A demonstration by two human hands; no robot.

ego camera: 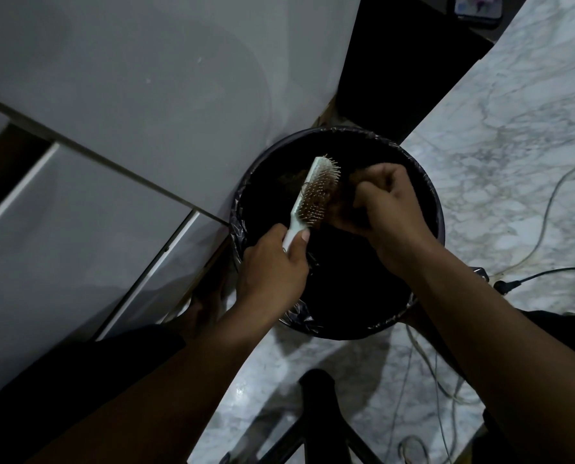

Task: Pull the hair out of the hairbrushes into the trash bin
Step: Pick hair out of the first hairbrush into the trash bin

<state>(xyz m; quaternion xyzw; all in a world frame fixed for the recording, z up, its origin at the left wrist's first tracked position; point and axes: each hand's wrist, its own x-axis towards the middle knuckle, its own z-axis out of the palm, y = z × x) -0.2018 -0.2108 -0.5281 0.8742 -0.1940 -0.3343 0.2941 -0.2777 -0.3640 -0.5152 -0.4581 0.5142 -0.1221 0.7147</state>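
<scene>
A pale green hairbrush with light bristles is held over the round black trash bin, which has a black liner. My left hand grips the brush's handle at its lower end. My right hand is closed on a dark brown clump of hair at the right side of the bristles, with the clump still touching the brush. More hair lies tangled among the bristles. A few loose strands hang by my left thumb. The bin's inside is too dark to make out.
White cabinet doors stand to the left, touching the bin. The marble floor spreads to the right with cables and a black plug on it. A dark stool leg sits at the bottom. A phone lies top right.
</scene>
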